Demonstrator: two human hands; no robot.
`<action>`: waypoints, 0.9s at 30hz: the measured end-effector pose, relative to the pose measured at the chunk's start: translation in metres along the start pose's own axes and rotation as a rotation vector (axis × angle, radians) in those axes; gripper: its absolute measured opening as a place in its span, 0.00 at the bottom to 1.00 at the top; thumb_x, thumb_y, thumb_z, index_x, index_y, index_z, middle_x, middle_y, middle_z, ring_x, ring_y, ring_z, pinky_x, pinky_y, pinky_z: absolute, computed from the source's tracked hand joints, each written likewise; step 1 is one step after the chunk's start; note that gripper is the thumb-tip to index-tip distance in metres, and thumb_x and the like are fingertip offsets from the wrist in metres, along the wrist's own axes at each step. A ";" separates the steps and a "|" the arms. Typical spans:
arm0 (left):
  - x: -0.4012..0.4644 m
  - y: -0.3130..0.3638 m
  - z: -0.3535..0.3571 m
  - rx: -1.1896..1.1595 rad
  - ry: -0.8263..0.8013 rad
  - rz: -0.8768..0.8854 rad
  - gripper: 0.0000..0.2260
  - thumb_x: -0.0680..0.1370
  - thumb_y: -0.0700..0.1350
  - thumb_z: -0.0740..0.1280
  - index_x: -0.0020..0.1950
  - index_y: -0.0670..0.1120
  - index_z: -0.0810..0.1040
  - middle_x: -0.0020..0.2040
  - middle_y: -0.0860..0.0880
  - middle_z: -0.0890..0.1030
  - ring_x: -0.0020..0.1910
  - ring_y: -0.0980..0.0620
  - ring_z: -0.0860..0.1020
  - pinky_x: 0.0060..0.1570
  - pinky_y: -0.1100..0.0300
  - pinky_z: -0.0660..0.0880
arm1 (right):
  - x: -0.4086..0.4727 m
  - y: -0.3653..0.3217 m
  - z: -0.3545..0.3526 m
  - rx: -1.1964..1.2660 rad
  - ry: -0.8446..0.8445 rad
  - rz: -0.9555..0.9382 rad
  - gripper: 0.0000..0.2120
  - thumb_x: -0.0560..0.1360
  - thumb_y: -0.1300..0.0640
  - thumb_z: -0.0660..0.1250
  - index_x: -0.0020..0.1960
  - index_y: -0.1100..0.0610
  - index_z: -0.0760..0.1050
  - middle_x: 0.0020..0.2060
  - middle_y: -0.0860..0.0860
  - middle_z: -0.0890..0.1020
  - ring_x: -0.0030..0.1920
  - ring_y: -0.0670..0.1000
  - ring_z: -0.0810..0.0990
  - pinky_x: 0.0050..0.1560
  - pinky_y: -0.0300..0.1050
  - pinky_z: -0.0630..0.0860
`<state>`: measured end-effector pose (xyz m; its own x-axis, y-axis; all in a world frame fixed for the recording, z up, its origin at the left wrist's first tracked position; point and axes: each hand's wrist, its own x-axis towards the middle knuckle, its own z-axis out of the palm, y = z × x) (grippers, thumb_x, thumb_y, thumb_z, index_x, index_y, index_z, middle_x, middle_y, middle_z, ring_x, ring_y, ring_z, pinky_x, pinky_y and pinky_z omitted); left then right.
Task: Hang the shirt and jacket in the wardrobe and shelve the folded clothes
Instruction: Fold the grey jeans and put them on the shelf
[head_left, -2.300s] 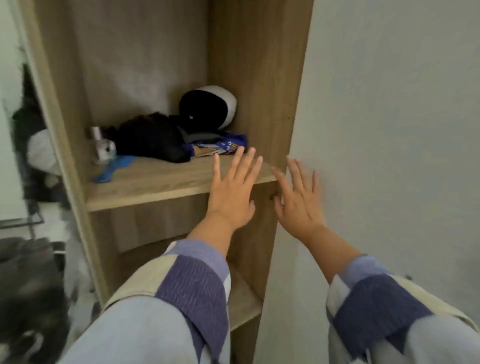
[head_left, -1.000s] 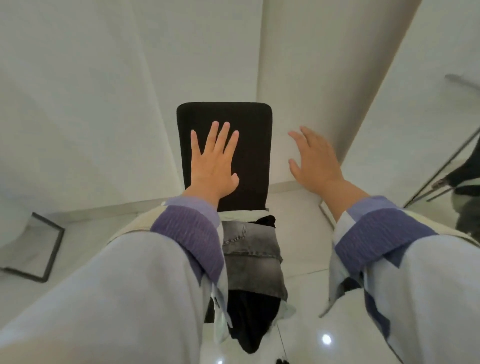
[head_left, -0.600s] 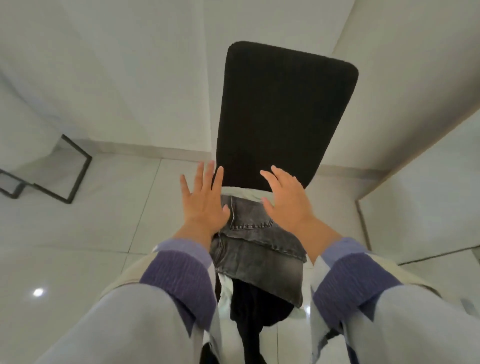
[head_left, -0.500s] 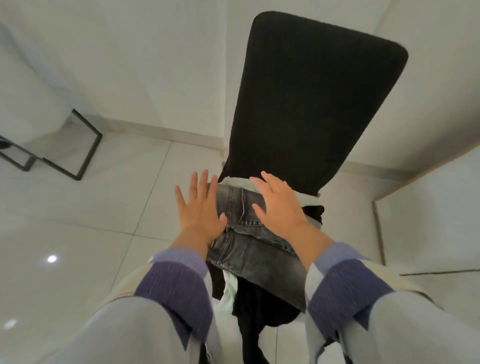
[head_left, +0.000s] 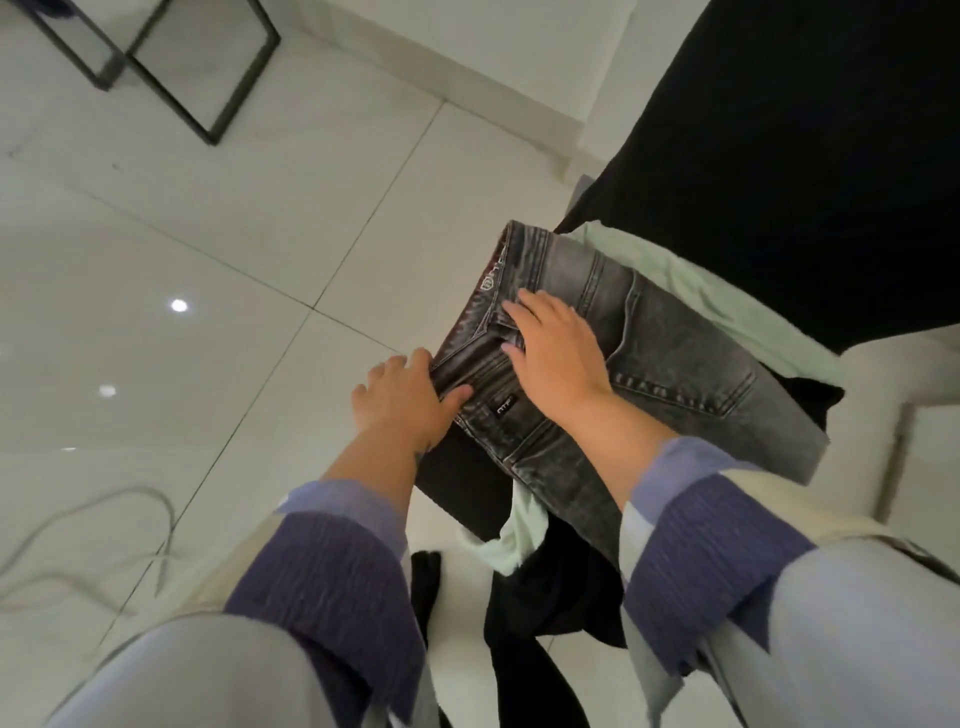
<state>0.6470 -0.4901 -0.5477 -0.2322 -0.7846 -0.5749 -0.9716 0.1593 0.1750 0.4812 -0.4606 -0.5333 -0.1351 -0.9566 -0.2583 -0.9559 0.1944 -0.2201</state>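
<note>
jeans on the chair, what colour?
Washed grey-black denim jeans, clearest in the head view.

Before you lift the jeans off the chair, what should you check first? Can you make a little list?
1. Left hand grips the edge of the folded jeans: ok.
2. Right hand rests flat on top: ok.
3. Jeans folded neatly: ok.
4. Green garment underneath free of the jeans: cannot tell.
5. Cable on the floor away from the feet: cannot tell.
</note>
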 end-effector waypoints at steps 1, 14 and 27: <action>-0.003 0.000 0.002 -0.055 0.008 -0.001 0.25 0.76 0.64 0.59 0.67 0.52 0.66 0.64 0.45 0.73 0.63 0.42 0.71 0.58 0.47 0.69 | 0.001 -0.001 0.001 0.045 0.018 0.028 0.21 0.81 0.53 0.57 0.73 0.56 0.64 0.72 0.54 0.67 0.73 0.55 0.62 0.70 0.52 0.63; -0.070 0.090 -0.115 -0.231 0.031 0.292 0.12 0.79 0.47 0.59 0.56 0.42 0.76 0.56 0.39 0.78 0.55 0.38 0.76 0.51 0.54 0.72 | -0.069 0.012 -0.142 0.300 0.273 0.423 0.18 0.83 0.53 0.49 0.70 0.56 0.63 0.58 0.58 0.79 0.58 0.59 0.77 0.56 0.56 0.74; -0.260 0.278 -0.181 0.001 0.122 0.950 0.12 0.79 0.46 0.60 0.56 0.41 0.77 0.56 0.42 0.79 0.56 0.41 0.77 0.53 0.52 0.73 | -0.306 0.071 -0.253 0.461 0.829 0.837 0.08 0.82 0.57 0.51 0.55 0.58 0.68 0.41 0.58 0.77 0.43 0.61 0.76 0.42 0.50 0.70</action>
<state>0.4451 -0.3500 -0.2051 -0.9172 -0.3842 -0.1052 -0.3794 0.7621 0.5247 0.3885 -0.2090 -0.2323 -0.9350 -0.3204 0.1523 -0.3423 0.7021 -0.6244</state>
